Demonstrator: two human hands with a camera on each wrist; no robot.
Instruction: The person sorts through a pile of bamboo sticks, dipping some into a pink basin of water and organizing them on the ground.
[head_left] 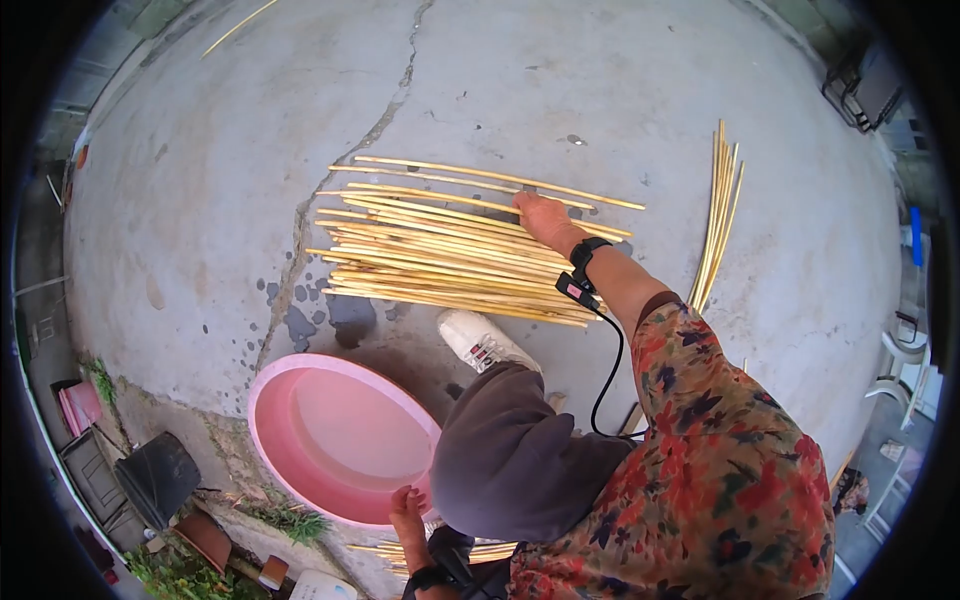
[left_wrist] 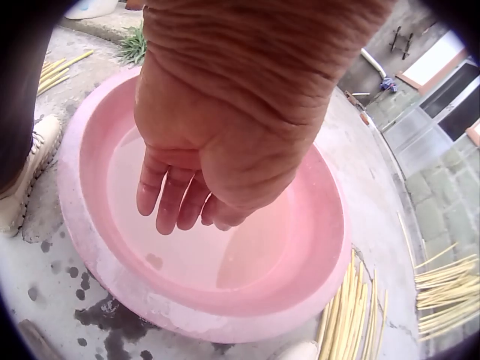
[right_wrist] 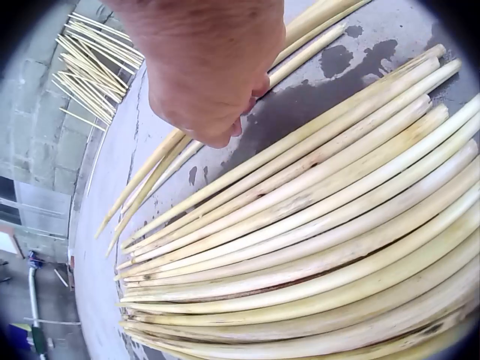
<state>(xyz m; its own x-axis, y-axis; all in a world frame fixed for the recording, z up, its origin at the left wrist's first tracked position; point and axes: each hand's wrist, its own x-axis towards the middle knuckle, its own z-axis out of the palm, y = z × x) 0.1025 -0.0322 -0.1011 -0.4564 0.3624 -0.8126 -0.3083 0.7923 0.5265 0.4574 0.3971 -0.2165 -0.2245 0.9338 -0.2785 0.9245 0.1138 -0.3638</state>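
Observation:
Long pale-yellow peeled sticks point(head_left: 440, 245) lie side by side in a wide layer on the concrete. At the far side of this layer, my right hand point(head_left: 548, 220) has its fingers curled down on a few sticks set a little apart from the rest. These sticks point(right_wrist: 154, 171) come out on both sides of the hand in the right wrist view; its fingertips are mostly hidden. My left hand point(left_wrist: 214, 150) hangs loosely over a pink basin point(left_wrist: 330, 232) of water, fingers relaxed and holding nothing.
Another bundle of sticks point(head_left: 718, 215) lies to the right, and more sticks point(head_left: 490, 552) lie beside the basin near my body. A white shoe point(head_left: 485, 340) stands between layer and basin. Wet patches point(head_left: 350, 318) mark the cracked concrete. A dark bucket point(head_left: 158, 478) lies at left.

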